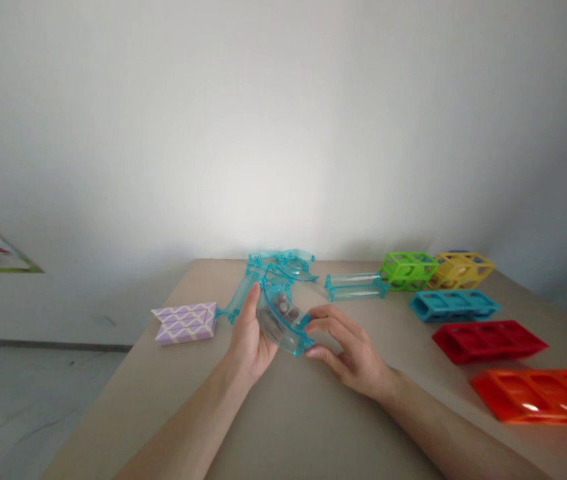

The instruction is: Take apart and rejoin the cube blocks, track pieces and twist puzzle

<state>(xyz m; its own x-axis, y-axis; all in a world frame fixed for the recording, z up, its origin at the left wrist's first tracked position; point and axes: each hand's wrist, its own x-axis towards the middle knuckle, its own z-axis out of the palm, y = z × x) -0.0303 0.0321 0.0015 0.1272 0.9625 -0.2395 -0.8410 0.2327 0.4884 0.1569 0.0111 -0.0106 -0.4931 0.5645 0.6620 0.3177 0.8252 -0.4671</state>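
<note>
A curved, see-through teal track piece (288,327) is held up over the table between both hands. My left hand (253,337) is closed on its left side, thumb upright along the edge and fingers underneath. The thumb and fingertips of my right hand (346,343) pinch the connector end at the piece's lower right. Brownish shapes show through the clear plastic, and I cannot make out what they are. Just behind, more teal track pieces (286,256) lie on the table, partly hidden by the held piece.
A straight clear teal track (357,287) lies behind my right hand. Down the right side sit green (408,270), yellow (462,270), blue (453,306), red (491,341) and orange (543,397) open-framed blocks. A purple patterned packet (186,324) rests near the table's left edge. A wall stands behind.
</note>
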